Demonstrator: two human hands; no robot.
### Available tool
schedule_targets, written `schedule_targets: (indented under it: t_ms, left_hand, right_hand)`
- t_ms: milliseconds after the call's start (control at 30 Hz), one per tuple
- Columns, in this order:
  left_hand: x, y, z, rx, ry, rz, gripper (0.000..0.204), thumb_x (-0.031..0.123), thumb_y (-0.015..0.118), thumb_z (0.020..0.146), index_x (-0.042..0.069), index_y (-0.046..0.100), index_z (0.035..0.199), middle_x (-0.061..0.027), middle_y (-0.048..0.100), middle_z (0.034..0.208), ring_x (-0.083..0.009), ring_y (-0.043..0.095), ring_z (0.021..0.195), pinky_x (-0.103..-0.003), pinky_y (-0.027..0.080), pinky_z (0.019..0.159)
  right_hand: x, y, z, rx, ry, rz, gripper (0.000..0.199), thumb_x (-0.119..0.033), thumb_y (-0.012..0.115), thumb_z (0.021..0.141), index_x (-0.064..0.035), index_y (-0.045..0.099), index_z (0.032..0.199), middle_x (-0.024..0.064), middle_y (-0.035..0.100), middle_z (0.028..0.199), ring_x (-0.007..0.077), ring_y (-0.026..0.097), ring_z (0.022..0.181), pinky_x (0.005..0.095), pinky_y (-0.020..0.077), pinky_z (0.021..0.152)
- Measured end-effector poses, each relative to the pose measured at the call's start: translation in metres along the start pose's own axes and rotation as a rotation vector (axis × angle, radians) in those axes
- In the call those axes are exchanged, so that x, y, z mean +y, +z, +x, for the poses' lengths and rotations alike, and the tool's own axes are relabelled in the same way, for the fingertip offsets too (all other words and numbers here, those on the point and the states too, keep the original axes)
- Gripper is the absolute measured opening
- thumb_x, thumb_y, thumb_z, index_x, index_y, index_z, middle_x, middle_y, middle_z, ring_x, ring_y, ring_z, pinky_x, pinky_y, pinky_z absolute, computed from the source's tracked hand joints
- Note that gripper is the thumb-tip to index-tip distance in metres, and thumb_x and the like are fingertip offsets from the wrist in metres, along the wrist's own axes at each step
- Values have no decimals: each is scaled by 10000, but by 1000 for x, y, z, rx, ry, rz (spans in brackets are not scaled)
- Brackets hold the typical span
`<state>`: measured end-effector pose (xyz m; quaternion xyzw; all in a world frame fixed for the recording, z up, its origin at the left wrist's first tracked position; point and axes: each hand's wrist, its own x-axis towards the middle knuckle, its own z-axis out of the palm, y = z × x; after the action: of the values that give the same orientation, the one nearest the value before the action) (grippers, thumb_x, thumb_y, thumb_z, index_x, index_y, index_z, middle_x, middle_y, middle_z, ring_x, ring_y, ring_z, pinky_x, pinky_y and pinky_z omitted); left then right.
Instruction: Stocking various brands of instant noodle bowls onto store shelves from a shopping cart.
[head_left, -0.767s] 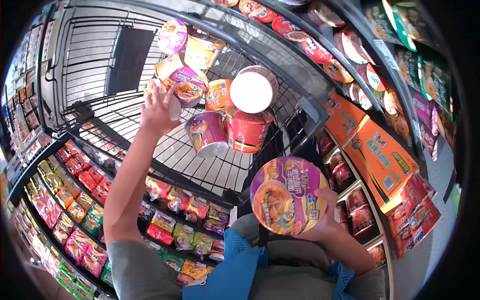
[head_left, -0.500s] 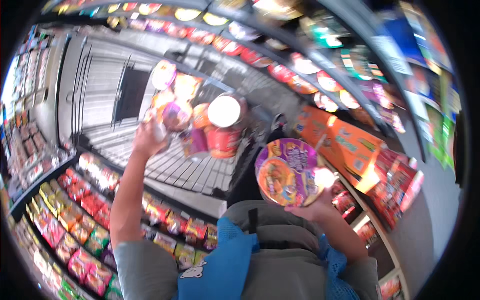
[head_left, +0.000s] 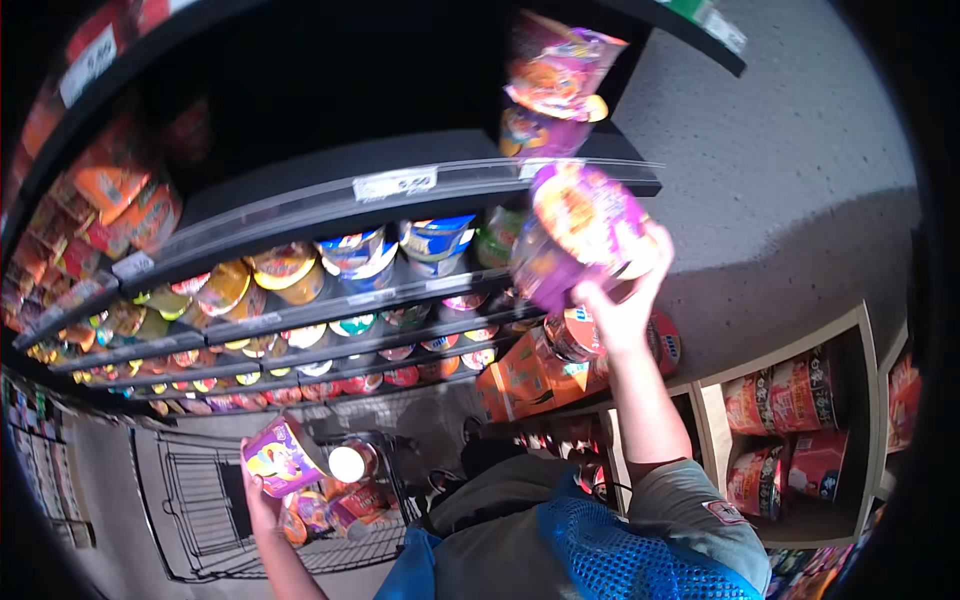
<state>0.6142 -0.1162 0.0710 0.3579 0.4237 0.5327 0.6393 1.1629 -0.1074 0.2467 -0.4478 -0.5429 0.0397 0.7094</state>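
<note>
My right hand [head_left: 622, 306] is raised high and grips a purple instant-noodle bowl [head_left: 580, 232], held up at the right end of a dark shelf [head_left: 400, 190]. More purple bowls [head_left: 560, 75] are stacked on that shelf just above it. My left hand [head_left: 262, 500] is low at the lower left, gripping a second purple noodle bowl [head_left: 280, 458] above a wire shopping cart [head_left: 200, 505]. The cart holds several more cups and bowls [head_left: 335, 495].
Rows of noodle cups [head_left: 350, 255] fill the shelves to the left. Orange boxes [head_left: 520, 375] sit below my right arm. A wooden rack with red packs [head_left: 790, 420] stands at right. A grey wall [head_left: 790, 190] is behind.
The view swung from the cart up to the shelves. My right hand lifted its purple bowl to the upper shelf. My left hand stays at the cart and now holds a purple bowl.
</note>
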Motion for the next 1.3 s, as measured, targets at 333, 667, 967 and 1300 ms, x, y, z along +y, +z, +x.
schedule_targets:
  t_ms: [333,667,967,1300]
  left_hand:
    - [-12,201,70,-354,-47,-459,796,585,571,872,82,433,1472,-120,510,1465,-321,487,1346,-518,385,1134]
    - [-6,307,94,-504,-89,-422,767,574,537,879,90,446,1467,-151,520,1447,-336,506,1328,-510,412,1112]
    - [58,437,102,-997,-262,-577,716,576,427,967,69,409,1472,-158,481,1468,-332,493,1338,-499,453,1076]
    - [68,560,94,-1177,-231,-548,637,451,351,1042,83,231,1548,-155,355,1554,-318,393,1417,-542,283,1186]
  right_hand:
    - [50,-53,150,503,-163,-378,932,-226,943,664,-58,349,1363,189,436,1355,303,451,1287,437,383,1097]
    - [88,-59,180,175,65,-829,864,-371,922,633,-20,445,1262,207,485,1348,396,537,1248,460,489,1007]
    - [48,-53,97,92,-203,-107,1036,-478,850,743,-23,276,1476,273,302,1556,406,314,1449,530,226,1187]
    - [-5,-70,109,139,-57,286,1135,-343,935,671,-91,193,1492,169,431,1424,277,465,1325,443,381,1127]
